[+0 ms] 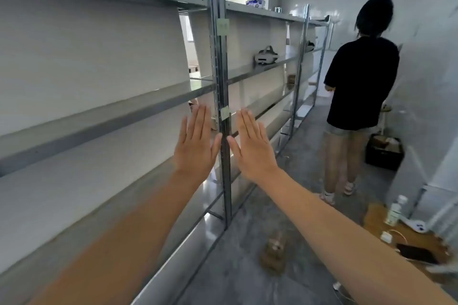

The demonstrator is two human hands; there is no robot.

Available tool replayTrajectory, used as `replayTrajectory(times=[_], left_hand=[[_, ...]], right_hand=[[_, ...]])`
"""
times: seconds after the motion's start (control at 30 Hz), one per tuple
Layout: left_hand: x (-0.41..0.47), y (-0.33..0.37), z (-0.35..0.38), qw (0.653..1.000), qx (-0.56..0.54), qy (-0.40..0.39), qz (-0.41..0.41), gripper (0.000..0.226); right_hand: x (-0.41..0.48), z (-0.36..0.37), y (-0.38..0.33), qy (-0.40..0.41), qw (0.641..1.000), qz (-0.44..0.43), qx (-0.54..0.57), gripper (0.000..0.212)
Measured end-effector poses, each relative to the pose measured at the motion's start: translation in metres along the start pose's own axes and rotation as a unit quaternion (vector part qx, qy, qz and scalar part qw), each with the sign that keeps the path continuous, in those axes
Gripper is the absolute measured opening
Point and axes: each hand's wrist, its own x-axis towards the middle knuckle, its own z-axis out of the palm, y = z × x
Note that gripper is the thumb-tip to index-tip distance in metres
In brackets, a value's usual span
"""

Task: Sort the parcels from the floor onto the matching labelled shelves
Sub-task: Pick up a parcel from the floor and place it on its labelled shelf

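Both my arms reach forward with flat palms facing away. My left hand point(194, 146) and my right hand point(251, 147) are side by side, fingers straight, holding nothing, on either side of a grey metal shelf upright point(224, 77). Two pale green labels are stuck on that upright, one high point(223, 26) and one point(224, 113) between my fingertips. Long grey shelves point(104, 116) run along the left. A small brown parcel point(273, 252) lies on the grey floor below my right forearm.
A person in a black shirt point(359, 82) stands with their back to me in the aisle. A black crate point(384, 153) sits by the right wall. A wooden surface point(379, 218) holds a bottle, a phone and a charger. A white headset point(266, 56) rests on a shelf.
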Motion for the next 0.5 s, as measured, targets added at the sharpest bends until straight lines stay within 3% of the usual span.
replayTrajectory(times=[0.23, 0.5], left_hand=[[0.022, 0.064, 0.056, 0.996, -0.084, -0.027, 0.034, 0.067], [0.048, 0.09, 0.13, 0.982, -0.158, -0.076, 0.07, 0.069]], right_hand=[[0.0, -0.004, 0.074, -0.007, 0.998, 0.049, -0.048, 0.066], [0.017, 0.034, 0.127, -0.019, 0.989, 0.102, -0.102, 0.066]])
